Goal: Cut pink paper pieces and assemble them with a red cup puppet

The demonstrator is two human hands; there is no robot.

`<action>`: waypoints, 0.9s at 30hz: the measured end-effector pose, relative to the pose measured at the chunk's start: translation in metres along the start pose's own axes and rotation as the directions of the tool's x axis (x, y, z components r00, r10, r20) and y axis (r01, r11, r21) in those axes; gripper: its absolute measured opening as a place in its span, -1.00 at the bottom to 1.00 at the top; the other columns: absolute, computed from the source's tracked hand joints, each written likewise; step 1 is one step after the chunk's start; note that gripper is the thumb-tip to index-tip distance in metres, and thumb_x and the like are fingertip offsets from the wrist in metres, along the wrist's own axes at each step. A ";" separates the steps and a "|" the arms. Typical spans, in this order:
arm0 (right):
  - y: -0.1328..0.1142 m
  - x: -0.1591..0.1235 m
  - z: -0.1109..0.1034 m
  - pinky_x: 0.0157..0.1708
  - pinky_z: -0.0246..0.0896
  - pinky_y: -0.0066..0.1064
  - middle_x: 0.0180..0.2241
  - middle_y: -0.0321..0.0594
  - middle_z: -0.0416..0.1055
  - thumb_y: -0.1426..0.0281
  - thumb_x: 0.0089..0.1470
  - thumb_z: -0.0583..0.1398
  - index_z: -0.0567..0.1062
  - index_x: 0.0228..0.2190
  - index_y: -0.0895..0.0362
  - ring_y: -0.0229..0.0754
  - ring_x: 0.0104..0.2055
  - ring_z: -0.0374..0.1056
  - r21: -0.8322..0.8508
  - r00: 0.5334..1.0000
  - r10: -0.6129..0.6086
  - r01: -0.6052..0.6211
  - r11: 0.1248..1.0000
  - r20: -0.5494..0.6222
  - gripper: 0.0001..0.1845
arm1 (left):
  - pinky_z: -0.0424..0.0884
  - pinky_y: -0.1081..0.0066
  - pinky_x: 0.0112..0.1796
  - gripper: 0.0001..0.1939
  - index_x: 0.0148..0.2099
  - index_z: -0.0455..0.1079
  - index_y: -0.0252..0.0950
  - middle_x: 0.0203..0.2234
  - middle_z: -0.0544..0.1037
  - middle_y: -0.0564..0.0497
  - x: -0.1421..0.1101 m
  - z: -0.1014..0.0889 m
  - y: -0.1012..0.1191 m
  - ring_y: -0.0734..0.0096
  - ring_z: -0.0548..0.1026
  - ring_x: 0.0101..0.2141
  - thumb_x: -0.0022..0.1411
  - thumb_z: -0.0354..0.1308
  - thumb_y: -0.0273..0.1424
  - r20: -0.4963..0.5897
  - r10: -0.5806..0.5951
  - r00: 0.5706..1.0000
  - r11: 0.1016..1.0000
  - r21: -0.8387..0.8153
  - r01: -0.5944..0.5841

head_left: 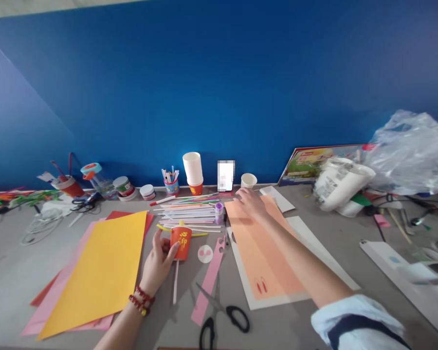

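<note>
My left hand [159,257] is closed round a small red paper cup [181,244] with yellow lettering. Yellow strips [164,227] show at the cup's top, and a thin white stick [175,284] points down below it. My right hand [251,201] reaches over the top edge of an orange paper sheet [263,243], fingers apart, with nothing visible in them. Just beyond it are a white paper cup [248,181] and a propped phone [226,176]. Between my hands lie a white disc with pink spots [205,253] and a pink paper strip [208,287].
Open black-handled scissors [229,313] lie near the front edge. Yellow paper [102,272] tops a stack at left. Pale sticks [190,214] and a purple-capped glue stick [219,214] lie in the middle. Stacked paper cups [193,170] stand behind; a plastic bag [412,150] sits right.
</note>
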State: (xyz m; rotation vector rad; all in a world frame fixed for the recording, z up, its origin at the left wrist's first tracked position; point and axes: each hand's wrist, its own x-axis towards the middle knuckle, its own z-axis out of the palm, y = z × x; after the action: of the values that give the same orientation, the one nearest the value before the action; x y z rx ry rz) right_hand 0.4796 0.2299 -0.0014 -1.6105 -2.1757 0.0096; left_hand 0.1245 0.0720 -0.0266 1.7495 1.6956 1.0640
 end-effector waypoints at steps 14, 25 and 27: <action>-0.034 -0.126 -0.039 -0.12 0.31 -0.21 -0.16 -0.11 0.48 0.35 0.22 0.13 0.44 -0.23 0.09 -0.02 -0.08 0.38 0.140 0.990 -0.117 0.105 0.985 0.077 -0.88 | 0.48 0.32 -0.36 -0.41 0.27 0.03 -0.21 -0.18 0.36 -0.06 -0.001 -0.012 0.009 0.36 0.43 -0.35 0.29 0.07 -0.13 -0.163 0.082 0.983 0.996 0.044 -0.076; -0.034 -0.139 -0.039 -0.09 0.32 -0.18 -0.12 -0.14 0.46 0.38 0.19 0.12 0.42 -0.27 0.06 -0.04 -0.06 0.37 0.136 0.985 -0.118 0.100 0.986 0.127 -0.92 | 0.29 0.03 0.08 -0.50 0.22 0.17 -0.28 0.04 0.39 -0.21 -0.014 -0.022 0.062 0.03 0.32 0.08 0.29 0.14 -0.32 -0.018 0.522 0.853 0.762 0.460 -0.456; -0.032 -0.139 -0.036 -0.07 0.31 -0.15 -0.11 -0.11 0.46 0.38 0.19 0.12 0.42 -0.26 0.08 -0.02 -0.04 0.36 0.123 0.982 -0.136 0.120 0.985 0.129 -0.92 | 0.26 0.05 0.09 -0.62 0.15 0.26 -0.22 0.01 0.44 -0.15 -0.017 -0.020 0.071 0.07 0.34 0.07 0.30 0.12 -0.34 0.132 0.538 0.833 0.713 0.456 -0.533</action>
State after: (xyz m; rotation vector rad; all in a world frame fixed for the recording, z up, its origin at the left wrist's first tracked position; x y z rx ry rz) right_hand 0.4949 0.0832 -0.0068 -1.4423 -2.3330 0.2089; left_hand 0.1526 0.0438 0.0378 2.6853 1.5735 0.9104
